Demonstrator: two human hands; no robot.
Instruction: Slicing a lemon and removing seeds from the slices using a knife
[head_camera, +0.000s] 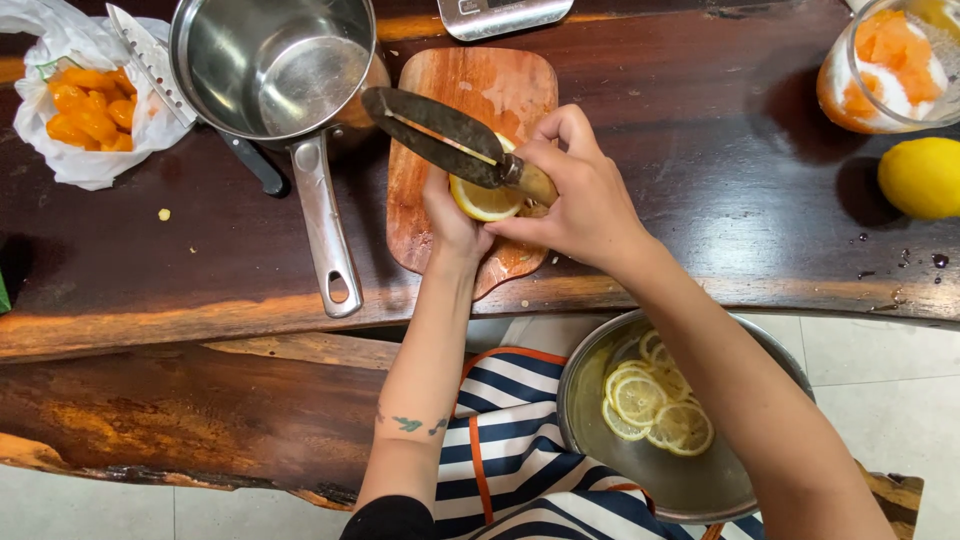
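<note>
My left hand (452, 222) holds a cut lemon (486, 198) against the wooden cutting board (470, 90), cut face up. My right hand (575, 185) grips the wooden handle of a dark, broad-bladed knife (430, 132). The blade points up and left, and its near end rests on the lemon. Both hands sit close together at the board's near end.
A steel saucepan (275, 65) stands left of the board, its handle toward me. Behind it lie a white bag of orange pieces (92, 110) and a serrated knife (150, 62). A metal bowl of lemon slices (655, 410) sits on my lap. A whole lemon (922, 177), a glass jar (890, 65) and a scale (500, 15) are further right.
</note>
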